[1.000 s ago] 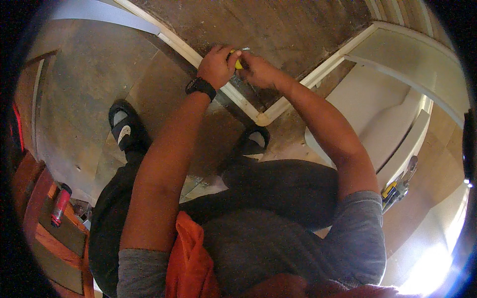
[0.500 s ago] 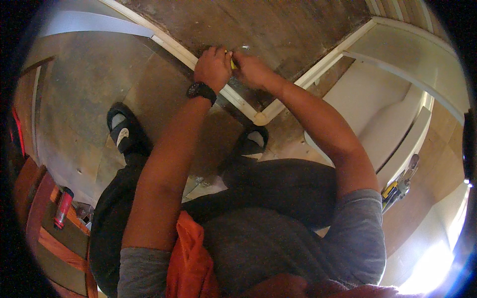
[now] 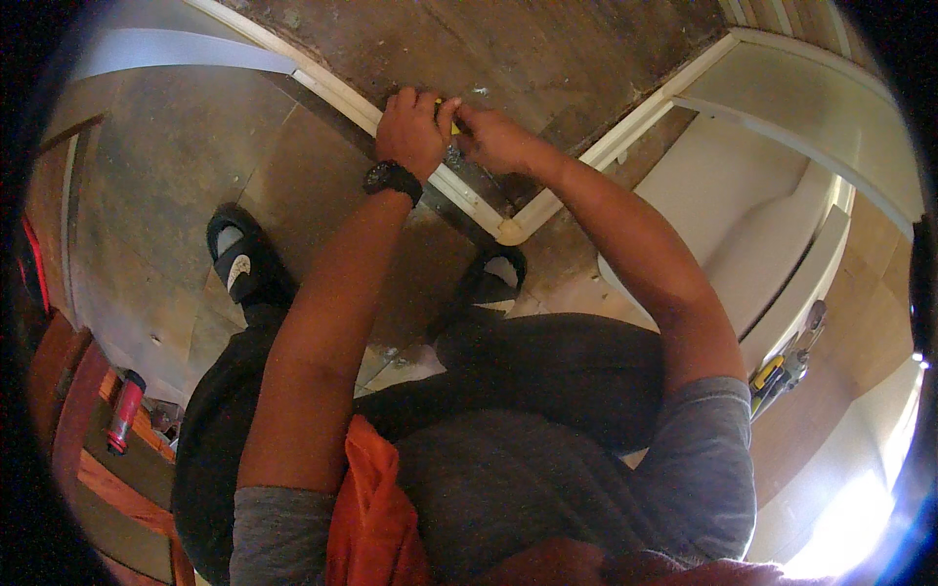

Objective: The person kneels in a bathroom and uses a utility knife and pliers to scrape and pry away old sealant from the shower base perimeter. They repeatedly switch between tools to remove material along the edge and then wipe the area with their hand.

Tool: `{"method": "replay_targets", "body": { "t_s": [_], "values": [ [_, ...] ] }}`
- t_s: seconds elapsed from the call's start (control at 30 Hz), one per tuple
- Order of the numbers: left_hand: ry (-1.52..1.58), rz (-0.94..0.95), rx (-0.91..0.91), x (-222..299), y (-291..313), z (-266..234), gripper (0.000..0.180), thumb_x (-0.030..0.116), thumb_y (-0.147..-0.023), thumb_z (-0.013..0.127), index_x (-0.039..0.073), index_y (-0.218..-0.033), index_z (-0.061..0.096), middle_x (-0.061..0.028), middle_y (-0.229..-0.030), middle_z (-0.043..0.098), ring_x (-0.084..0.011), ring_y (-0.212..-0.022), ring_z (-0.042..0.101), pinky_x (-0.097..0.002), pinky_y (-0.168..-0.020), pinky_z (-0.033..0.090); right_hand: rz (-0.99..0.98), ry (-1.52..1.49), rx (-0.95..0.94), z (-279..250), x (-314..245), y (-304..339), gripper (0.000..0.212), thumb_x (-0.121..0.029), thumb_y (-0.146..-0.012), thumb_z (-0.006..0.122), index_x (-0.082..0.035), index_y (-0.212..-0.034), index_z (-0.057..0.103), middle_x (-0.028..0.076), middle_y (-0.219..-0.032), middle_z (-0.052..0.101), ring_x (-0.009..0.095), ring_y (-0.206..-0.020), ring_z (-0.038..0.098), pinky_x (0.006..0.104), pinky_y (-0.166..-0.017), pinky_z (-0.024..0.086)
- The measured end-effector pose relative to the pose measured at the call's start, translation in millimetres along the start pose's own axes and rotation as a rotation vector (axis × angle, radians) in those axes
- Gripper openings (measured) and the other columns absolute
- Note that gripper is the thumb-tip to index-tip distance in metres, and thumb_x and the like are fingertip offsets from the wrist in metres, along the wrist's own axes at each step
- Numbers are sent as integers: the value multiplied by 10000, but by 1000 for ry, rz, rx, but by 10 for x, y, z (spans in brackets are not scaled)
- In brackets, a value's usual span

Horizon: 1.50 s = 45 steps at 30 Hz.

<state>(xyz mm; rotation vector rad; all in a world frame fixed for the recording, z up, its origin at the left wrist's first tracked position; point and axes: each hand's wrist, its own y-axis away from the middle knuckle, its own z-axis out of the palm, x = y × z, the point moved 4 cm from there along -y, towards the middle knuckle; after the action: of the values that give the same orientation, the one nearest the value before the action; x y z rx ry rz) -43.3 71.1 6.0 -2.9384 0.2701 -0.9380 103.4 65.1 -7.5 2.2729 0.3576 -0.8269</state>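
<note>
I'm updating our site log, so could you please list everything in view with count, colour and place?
Yellow item: 1, yellow, between the hands, mostly hidden
Corner frame: 1, off-white, upper middle
Floor: 1, brownish, left and middle
Curved strip: 1, pale, upper left
Curved board: 1, pale, upper right
Large panel: 1, white, right
Hand tools: several, yellow and grey, far right
Cylinder: 1, red, lower left
Wooden furniture: reddish brown, lower left
Cloth: 1, orange, lower middle
Watch: 1, black, left wrist
Shoes: 2, black, on the feet
Shirt: 1, grey, lower middle
Trousers: dark, middle
Left hand: 1, bare, upper middle
Right hand: 1, bare, beside it
</note>
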Motion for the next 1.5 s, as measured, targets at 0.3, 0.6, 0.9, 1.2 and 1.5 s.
{"method": "replay_targets", "body": {
  "t_s": [0.3, 0.6, 0.9, 1.2, 1.5],
  "values": [
    [76, -58, -13, -38, 31, -12, 399, 417, -960, 614, 24, -1008, 669, -185, -977, 597, -380, -939, 596, -485, -827, 499, 115, -504, -188, -78, 37, 38, 358, -154, -885, 674, 18, -1184, 575, 173, -1000, 691, 287, -917, 697, 440, -787, 546],
    [-66, -24, 5, -70, 39, 85, 438, 476, -959, 588, 44, -943, 663, -152, -997, 603, -354, -974, 591, -486, -830, 475, 474, 195, -687, -168, 119, 617, 312, -259, -743, 725, 36, -841, 744, 225, -821, 720, 349, -735, 707, 460, -698, 555],
    [-340, -100, -158, 7, -11, 113, 549, 558, -985, 489, 55, -1021, 707, -143, -1095, 644, -338, -1072, 587, -522, -940, 412, 181, 451, -532, 266, 400, 719, 231, -193, -732, 714, 26, -792, 756, 233, -832, 723, 390, -756, 709, 481, -738, 569],
    [-359, -78, -163, 50, -21, 96, 552, 552, -992, 479, 53, -1017, 712, -148, -1086, 656, -336, -1071, 586, -525, -966, 404, 80, 549, -559, 444, 439, 803, 203, -111, -777, 668, -3, -917, 768, 208, -962, 741, 379, -887, 729, 491, -759, 591],
    [-300, -111, -164, 53, -30, 48, 544, 554, -996, 478, 70, -1056, 719, -143, -1084, 661, -336, -1057, 597, -541, -980, 403, 121, 303, -488, 380, 553, 787, 367, -302, -759, 751, 51, -857, 731, 279, -875, 700, 443, -858, 689, 503, -818, 557]
  ]
}}
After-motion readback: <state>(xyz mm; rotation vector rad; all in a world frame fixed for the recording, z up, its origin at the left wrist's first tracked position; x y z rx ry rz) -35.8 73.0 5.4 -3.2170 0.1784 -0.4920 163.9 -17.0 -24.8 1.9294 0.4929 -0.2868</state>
